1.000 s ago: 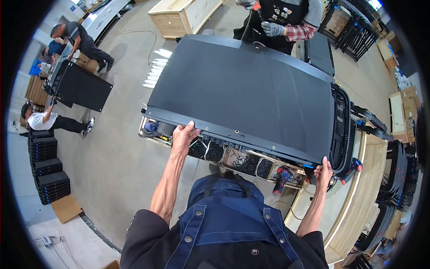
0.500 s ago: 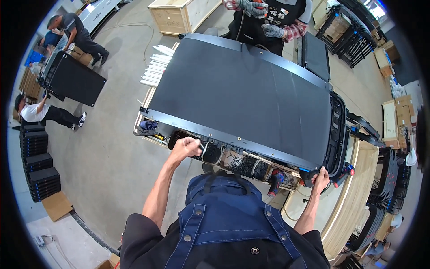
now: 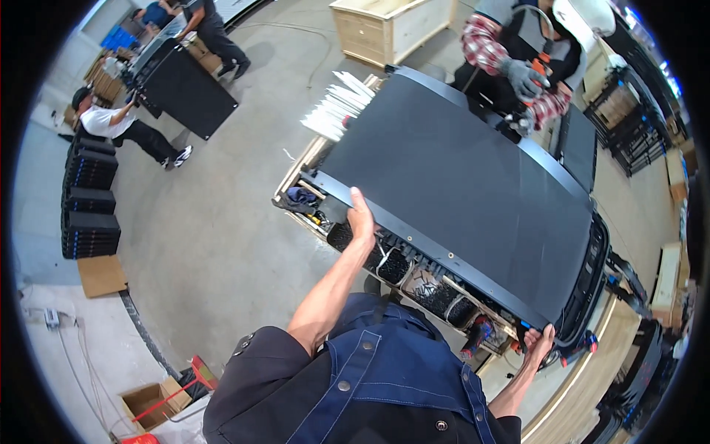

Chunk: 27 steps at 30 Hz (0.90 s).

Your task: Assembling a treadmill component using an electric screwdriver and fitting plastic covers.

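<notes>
A treadmill deck (image 3: 458, 189), a wide black belt between grey side rails, lies across the work stand in front of me. At its near side, my left hand (image 3: 361, 220) is closed over the near rail (image 3: 423, 240), thumb on top and fingers hidden below the edge. My right hand (image 3: 539, 340) grips the deck's near right corner with curled fingers, beside the black end frame (image 3: 592, 274). Under the near rail sit bins of small black hardware (image 3: 451, 305). Across the deck, a co-worker's grey-gloved hand (image 3: 523, 79) holds an orange tool (image 3: 542, 68).
White strips (image 3: 336, 107) stick out past the deck's left end. A wooden crate (image 3: 364, 35) stands beyond it, and a wooden box edge (image 3: 584, 370) runs at my right. A power tool (image 3: 479, 331) hangs below the rail. Two people handle another deck (image 3: 188, 89) far left.
My left hand has gone from above the bins to the near rail and closed on it. My right hand stays at the corner. The co-worker leans lower over the far rail. My view has turned.
</notes>
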Tool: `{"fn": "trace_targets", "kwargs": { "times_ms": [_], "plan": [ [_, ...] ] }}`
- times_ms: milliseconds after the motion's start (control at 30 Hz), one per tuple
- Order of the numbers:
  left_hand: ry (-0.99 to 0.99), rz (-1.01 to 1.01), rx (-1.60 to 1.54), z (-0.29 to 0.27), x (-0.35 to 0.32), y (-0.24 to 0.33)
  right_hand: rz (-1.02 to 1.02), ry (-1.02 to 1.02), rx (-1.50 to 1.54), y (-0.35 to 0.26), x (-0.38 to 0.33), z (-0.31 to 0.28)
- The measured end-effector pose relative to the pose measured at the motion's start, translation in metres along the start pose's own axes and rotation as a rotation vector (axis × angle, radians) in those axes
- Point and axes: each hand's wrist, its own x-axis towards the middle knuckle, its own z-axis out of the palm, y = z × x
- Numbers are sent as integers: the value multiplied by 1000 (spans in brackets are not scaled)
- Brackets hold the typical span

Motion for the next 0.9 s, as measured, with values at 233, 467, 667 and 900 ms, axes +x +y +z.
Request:
{"fn": "trace_targets", "kwargs": {
  "times_ms": [233,467,667,900],
  "plan": [
    [60,22,103,-1,8,-2,23,16,30,1,-10,-3],
    [-72,-58,63,-1,9,6,-13,157,-86,-14,-16,43],
    [-249,-39,3,10,-5,7,24,0,-93,-27,-19,21],
    [-353,-110,48,-25,41,-2,37,-105,-2,-39,-30,14]
  ]
}}
